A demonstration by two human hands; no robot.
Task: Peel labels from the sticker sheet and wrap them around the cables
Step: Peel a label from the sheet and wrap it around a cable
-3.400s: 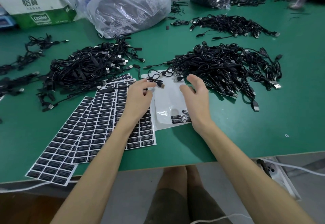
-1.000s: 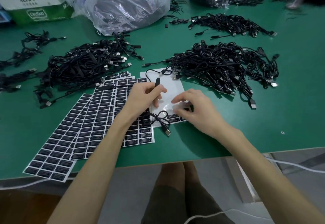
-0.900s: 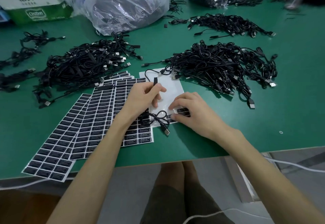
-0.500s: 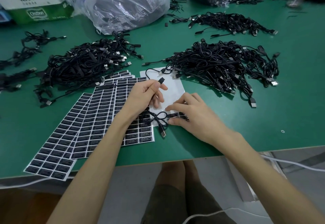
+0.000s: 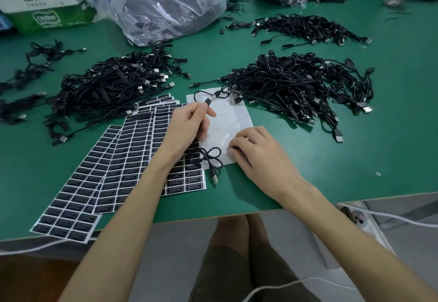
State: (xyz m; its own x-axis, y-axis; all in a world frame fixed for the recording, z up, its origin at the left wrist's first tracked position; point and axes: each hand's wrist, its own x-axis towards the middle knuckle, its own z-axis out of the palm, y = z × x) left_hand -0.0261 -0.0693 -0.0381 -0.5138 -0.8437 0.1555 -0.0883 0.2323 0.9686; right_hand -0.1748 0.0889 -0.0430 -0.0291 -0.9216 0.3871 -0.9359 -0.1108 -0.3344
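Pinching thin looped black cable (image 5: pixel 207 157), left hand (image 5: pixel 187 126) curls.

Green table (image 5: pixel 391 136) in use as work surface. Clear plastic bag (image 5: pixel 170 5) well beyond the left fingers (image 5: pixel 187 112); cardboard box (image 5: pixel 47 5) far to their left. Small ring (image 5: pixel 378 173) well right of the right fingers (image 5: pixel 246 136). Power strip (image 5: pixel 358 218) on the floor, nearer than them.

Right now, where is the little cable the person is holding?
In the head view, the cable sits centre-front: the left hand pinches its top end, and its loop lies left of the right hand, on the white sheet's edge.
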